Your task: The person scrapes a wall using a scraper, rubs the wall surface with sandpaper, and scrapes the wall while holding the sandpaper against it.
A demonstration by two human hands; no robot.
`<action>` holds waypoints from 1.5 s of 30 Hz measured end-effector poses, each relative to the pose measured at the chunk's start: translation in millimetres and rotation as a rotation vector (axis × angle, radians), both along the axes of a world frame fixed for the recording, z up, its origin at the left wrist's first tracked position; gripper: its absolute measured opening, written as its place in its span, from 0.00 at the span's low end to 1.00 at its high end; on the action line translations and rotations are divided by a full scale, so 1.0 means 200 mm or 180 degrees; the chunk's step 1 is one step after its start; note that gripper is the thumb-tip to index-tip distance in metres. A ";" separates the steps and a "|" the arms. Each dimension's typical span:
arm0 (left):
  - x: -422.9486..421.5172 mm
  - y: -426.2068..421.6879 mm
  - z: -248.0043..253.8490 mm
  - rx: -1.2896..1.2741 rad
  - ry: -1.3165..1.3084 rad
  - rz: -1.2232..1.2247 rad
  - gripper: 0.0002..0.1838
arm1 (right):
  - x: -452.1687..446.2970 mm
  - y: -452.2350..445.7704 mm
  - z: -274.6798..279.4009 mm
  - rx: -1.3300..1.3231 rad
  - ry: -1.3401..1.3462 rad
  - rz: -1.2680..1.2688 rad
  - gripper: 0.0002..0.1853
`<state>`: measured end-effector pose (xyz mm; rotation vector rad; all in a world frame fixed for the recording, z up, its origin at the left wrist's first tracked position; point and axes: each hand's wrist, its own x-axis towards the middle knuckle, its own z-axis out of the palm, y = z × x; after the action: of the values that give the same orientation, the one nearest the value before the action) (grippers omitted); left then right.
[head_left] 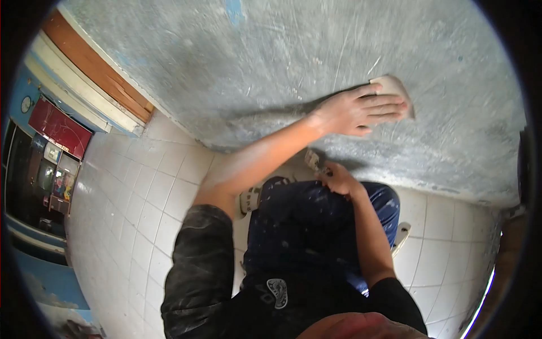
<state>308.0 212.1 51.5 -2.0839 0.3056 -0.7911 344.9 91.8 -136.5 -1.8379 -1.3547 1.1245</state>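
Observation:
Against the grey plastered wall (282, 62), my left hand (361, 111) lies flat with its fingers stretched over a pale sheet of sandpaper (395, 86). The sheet's upper and right edges show past the fingers, while the rest is hidden under them. Lower down, near my knees, my right hand (340, 179) is wrapped around a putty knife (312, 160). Its blade is smeared with grey-white material and points up and left, apart from the wall.
My bent legs in dark blue trousers (299, 226) are close to the wall's base. White tiles (152, 209) cover the floor. A pale, dark-marked object (249, 200) is partly hidden beside my leg. A wooden door frame (96, 62) stands at the left.

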 end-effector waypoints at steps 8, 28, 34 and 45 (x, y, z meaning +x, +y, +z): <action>-0.45 0.53 0.69 -0.0828 -0.2196 -0.0296 0.45 | 0.01 -0.01 0.00 0.0477 -0.0280 0.0085 0.27; -0.38 0.37 0.43 -0.1230 -0.2270 0.0146 0.46 | -0.01 -0.02 0.03 0.0465 -0.0768 0.0170 0.31; -0.11 0.18 0.90 -0.1421 -0.3131 0.0393 0.46 | 0.00 -0.04 0.07 0.0414 -0.0640 0.0173 0.30; -0.41 -0.04 -0.71 -0.2562 -0.0954 0.1130 0.37 | -0.02 -0.05 0.08 0.0569 -0.0616 0.0134 0.27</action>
<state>227.0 203.9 -91.5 -2.5798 -0.6351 -1.0967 340.8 82.7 -120.7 -1.8309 -1.5563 0.8326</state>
